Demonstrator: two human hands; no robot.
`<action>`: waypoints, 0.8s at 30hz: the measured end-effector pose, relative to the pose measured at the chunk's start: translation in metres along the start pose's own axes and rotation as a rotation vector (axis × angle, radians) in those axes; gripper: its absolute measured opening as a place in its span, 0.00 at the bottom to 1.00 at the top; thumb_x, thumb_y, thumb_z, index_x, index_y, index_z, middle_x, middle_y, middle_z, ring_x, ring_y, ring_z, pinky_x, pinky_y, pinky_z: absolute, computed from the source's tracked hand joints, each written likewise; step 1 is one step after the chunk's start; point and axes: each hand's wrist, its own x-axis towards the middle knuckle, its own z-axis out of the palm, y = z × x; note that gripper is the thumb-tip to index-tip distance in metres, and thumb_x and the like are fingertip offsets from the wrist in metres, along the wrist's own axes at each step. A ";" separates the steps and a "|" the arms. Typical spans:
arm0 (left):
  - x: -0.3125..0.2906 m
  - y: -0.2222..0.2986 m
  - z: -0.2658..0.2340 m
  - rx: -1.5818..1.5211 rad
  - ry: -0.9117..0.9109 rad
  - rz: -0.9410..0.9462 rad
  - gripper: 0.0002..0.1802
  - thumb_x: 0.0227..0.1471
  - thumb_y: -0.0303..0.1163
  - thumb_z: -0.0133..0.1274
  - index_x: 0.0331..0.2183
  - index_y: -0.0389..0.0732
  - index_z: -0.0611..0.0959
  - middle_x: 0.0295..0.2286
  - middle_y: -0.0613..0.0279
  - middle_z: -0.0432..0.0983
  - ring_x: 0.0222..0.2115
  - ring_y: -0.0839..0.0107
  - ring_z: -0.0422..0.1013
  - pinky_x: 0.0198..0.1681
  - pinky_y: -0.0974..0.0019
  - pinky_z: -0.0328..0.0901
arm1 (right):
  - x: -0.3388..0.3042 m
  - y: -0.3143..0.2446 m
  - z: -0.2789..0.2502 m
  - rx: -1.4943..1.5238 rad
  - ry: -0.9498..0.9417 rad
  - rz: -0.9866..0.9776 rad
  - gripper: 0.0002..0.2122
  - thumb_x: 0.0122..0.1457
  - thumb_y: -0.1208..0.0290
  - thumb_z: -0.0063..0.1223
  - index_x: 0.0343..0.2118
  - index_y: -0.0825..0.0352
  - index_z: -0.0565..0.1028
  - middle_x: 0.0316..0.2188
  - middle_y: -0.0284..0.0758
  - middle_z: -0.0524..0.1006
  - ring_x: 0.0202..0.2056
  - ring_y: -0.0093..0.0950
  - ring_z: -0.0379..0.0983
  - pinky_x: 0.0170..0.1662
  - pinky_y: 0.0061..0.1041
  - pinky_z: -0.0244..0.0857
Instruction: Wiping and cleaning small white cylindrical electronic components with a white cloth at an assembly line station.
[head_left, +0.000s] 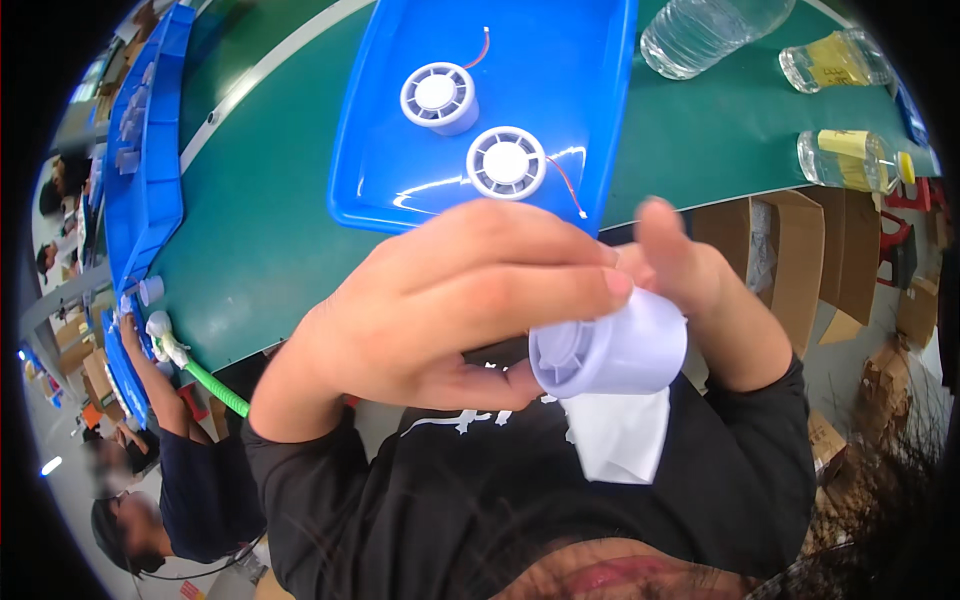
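A white slotted cylinder (pixel 610 345), tilted with its vented round end toward the left, is held in front of my chest. My left hand (pixel 450 305) is closed round its vented end, thumb below and fingers above. My right hand (pixel 685 265) is behind the cylinder with its thumb raised; its other fingers are mostly hidden. A white cloth (pixel 620 435) hangs below the cylinder from the right hand's side. Beyond my hands, two similar white slotted cylinders, one farther back (pixel 440 97) and one nearer (pixel 507 163), each with a thin red lead, stand in a blue tray (pixel 350 190).
The tray lies on a green table (pixel 260 210). Clear plastic bottles (pixel 850 160) stand or lie at the right. A blue divided bin (pixel 150 170) and a green hose (pixel 215 388) are at the left. Cardboard boxes (pixel 800 260) sit beyond the right edge. Another person (pixel 205 490) works at the left.
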 end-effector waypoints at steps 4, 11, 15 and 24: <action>-0.014 -0.018 -0.009 -0.054 0.216 -0.107 0.41 0.33 0.24 0.66 0.52 0.25 0.68 0.46 0.39 0.72 0.48 0.54 0.71 0.51 0.60 0.67 | -0.021 -0.007 -0.007 -0.147 -0.246 -0.622 0.23 0.62 0.60 0.49 0.48 0.80 0.70 0.35 0.43 0.78 0.34 0.32 0.77 0.38 0.28 0.70; 0.003 -0.026 0.018 -0.310 0.534 -0.293 0.38 0.41 0.17 0.60 0.55 0.26 0.65 0.50 0.45 0.69 0.50 0.63 0.70 0.54 0.64 0.64 | -0.011 -0.043 0.033 -0.872 1.028 -1.150 0.17 0.67 0.58 0.44 0.41 0.70 0.71 0.30 0.32 0.77 0.31 0.18 0.73 0.34 0.17 0.66; 0.009 -0.027 0.029 -0.448 0.587 -0.357 0.35 0.43 0.19 0.63 0.54 0.30 0.69 0.48 0.52 0.69 0.50 0.64 0.69 0.53 0.62 0.67 | 0.003 -0.029 0.034 -0.909 0.654 -1.144 0.29 0.66 0.46 0.33 0.48 0.74 0.68 0.42 0.37 0.71 0.44 0.24 0.67 0.47 0.23 0.59; 0.007 -0.014 0.018 -0.416 0.549 -0.428 0.35 0.46 0.20 0.61 0.55 0.28 0.66 0.48 0.50 0.69 0.50 0.66 0.69 0.54 0.66 0.64 | 0.014 -0.020 0.031 -1.128 0.745 -1.229 0.18 0.68 0.59 0.37 0.40 0.73 0.72 0.39 0.41 0.71 0.38 0.28 0.68 0.44 0.25 0.61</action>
